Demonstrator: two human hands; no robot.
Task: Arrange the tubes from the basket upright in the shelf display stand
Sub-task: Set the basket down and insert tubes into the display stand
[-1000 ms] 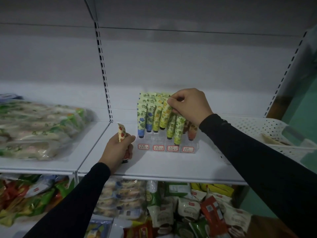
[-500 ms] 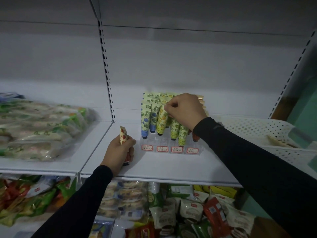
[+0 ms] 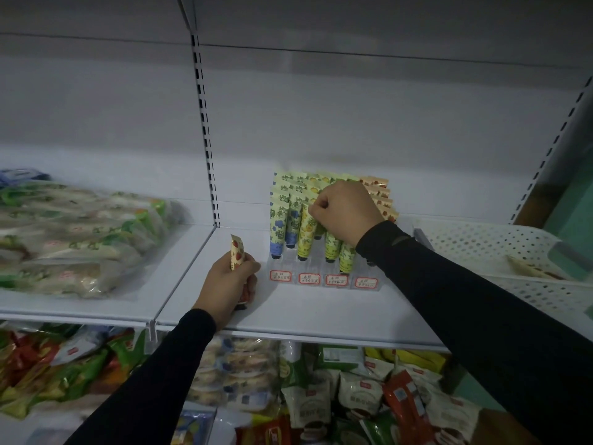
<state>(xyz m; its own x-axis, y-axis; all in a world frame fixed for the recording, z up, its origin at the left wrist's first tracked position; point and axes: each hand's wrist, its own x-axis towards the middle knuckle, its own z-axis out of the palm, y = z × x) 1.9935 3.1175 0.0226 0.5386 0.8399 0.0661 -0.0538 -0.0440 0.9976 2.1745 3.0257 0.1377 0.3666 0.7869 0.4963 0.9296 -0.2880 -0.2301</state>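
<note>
Yellow tube (image 3: 307,231) under right hand (image 3: 346,211)

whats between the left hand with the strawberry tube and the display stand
Only a narrow strip of bare white shelf, seen in the head view, separates the left hand, gripping the strawberry tube, from the display stand.

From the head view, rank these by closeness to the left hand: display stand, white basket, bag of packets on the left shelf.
From the left hand:
1. Display stand, just to its right on the same shelf.
2. Bag of packets, off to its left on the neighbouring shelf.
3. White basket, far right, beyond the stand.
</note>
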